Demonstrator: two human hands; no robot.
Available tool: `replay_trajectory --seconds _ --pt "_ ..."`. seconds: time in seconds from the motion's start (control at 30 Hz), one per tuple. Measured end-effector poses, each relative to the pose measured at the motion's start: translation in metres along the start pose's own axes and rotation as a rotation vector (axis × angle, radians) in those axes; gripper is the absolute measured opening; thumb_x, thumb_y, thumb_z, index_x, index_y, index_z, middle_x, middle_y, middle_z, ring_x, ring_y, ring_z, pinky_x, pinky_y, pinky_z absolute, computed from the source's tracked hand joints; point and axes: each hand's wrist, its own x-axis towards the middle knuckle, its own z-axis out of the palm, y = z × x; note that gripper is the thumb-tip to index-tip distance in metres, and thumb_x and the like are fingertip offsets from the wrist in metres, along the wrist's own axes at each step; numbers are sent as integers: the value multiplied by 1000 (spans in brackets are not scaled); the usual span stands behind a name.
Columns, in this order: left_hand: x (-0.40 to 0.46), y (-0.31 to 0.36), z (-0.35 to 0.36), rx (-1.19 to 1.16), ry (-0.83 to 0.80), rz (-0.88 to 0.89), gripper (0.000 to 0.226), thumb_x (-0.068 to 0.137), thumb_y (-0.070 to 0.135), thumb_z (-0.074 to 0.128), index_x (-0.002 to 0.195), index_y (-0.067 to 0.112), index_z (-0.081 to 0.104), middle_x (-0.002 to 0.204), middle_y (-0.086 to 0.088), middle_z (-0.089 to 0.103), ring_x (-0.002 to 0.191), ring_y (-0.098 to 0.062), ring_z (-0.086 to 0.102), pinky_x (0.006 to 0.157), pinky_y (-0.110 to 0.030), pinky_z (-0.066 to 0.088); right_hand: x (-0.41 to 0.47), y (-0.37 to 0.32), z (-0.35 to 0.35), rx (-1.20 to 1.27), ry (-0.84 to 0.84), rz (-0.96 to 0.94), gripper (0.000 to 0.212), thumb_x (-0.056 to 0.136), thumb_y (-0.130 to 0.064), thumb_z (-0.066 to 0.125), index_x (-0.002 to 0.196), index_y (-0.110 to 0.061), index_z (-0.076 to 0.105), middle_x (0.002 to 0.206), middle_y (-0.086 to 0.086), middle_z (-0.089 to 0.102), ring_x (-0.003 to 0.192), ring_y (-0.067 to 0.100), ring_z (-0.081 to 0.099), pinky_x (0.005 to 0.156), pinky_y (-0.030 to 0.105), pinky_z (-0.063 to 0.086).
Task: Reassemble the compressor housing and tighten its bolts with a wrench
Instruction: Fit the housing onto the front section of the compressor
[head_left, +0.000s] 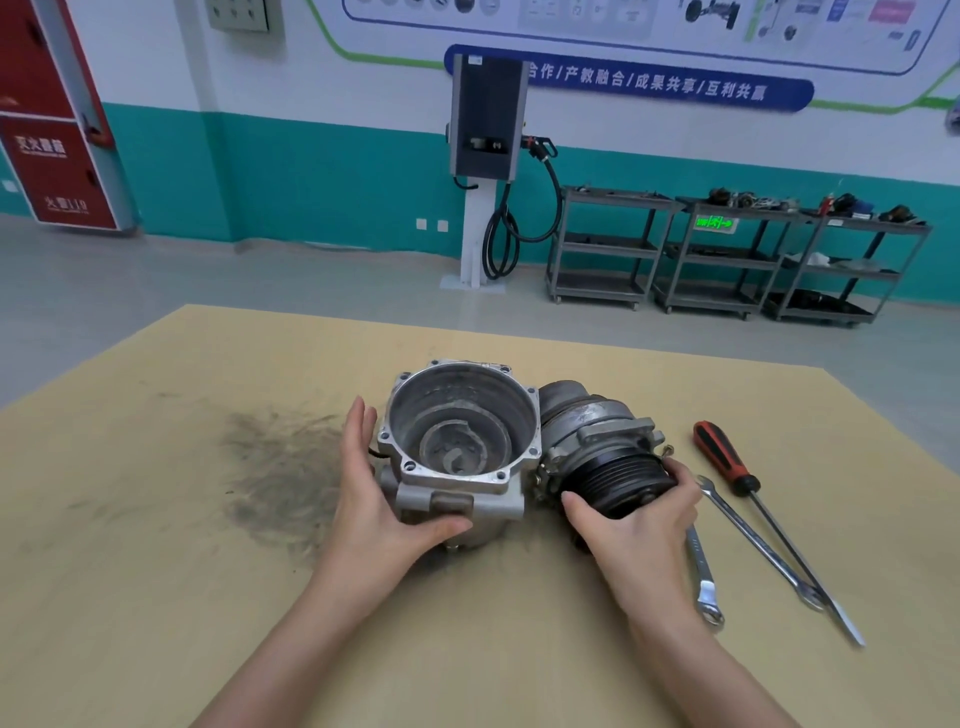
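Joining halves: your left hand grips the open grey cast-aluminium scroll housing, your right hand grips the black-pulleyed compressor body beside it; next, align their bolt holes.

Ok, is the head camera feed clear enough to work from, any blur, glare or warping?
Head view: even indoor light with soft shadows; the open grey metal compressor housing and the silver wrenches look sharp; no strong glare; wide-angle warping bends the tan table edge; the wall posters are soft and partly unreadable.

Bare forearms, left hand and right hand ungloved, no sleeves visible.
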Motion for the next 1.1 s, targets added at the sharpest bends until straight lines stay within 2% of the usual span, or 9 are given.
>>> replay_trajectory --seconds 0.17,0.33,0.5,0.63,0.7,0.8,0.83,0.97,1.1 --pt "0 -7 2 20 -7 -26 132 62 6 93 130 72 1 153 13 39 132 6 46 105 -11 37 7 7 -3 -13 -42 -6 97 66 -22 85 139 -23 21 134 2 27 121 20 38 103 33 36" --pt "2 -10 2 29 -13 -24 130 62 5 93 135 69 6 125 44 49 121 15 50 98 -13 41 16 14 -9 -63 -81 -30 91 66 -28 85 131 -36 22 132 0 32 115 16 42 93 30 39" --pt "4 -13 2 13 -40 -24 132 62 4 93 154 44 9 120 53 47 119 19 48 96 -11 38 16 13 -12 -70 -94 -57 86 66 -28 85 122 -42 22 128 -3 34 115 17 47 92 31 43" --pt "5 -12 1 8 -40 -19 131 61 6 94 157 39 10 120 54 45 118 22 46 93 -3 38 13 10 -14 -87 -112 -67 87 66 -25 86 121 -40 20 129 0 37 117 18 47 98 35 43" --pt "5 -11 1 14 -41 -13 130 61 6 94 157 38 11 121 52 47 118 22 47 95 -10 38 13 10 -15 -82 -121 -62 86 67 -24 86 121 -38 20 129 1 39 116 18 47 95 28 44" --pt "5 -11 1 22 -41 0 125 62 4 93 155 38 16 124 46 50 119 18 49 96 -14 39 16 8 -17 -58 -133 -36 82 69 -21 85 120 -36 23 128 3 41 115 18 49 75 9 44" --pt "6 -12 1 27 -40 6 122 63 4 92 154 38 18 125 43 51 119 16 51 95 -13 41 18 8 -18 -50 -132 -33 81 69 -20 85 122 -35 25 128 4 42 116 20 50 76 10 45" --pt "7 -15 2 41 -23 25 105 66 2 89 144 42 32 125 36 56 116 13 55 85 0 42 23 2 -26 -55 -141 -31 83 68 -23 85 130 -32 30 130 4 46 117 20 51 98 36 46" --pt "11 -16 4 29 -5 18 93 69 3 87 126 58 39 121 35 59 114 13 56 84 0 42 26 0 -32 -72 -157 -27 82 67 -26 86 128 -34 31 128 3 49 115 20 53 98 39 47"
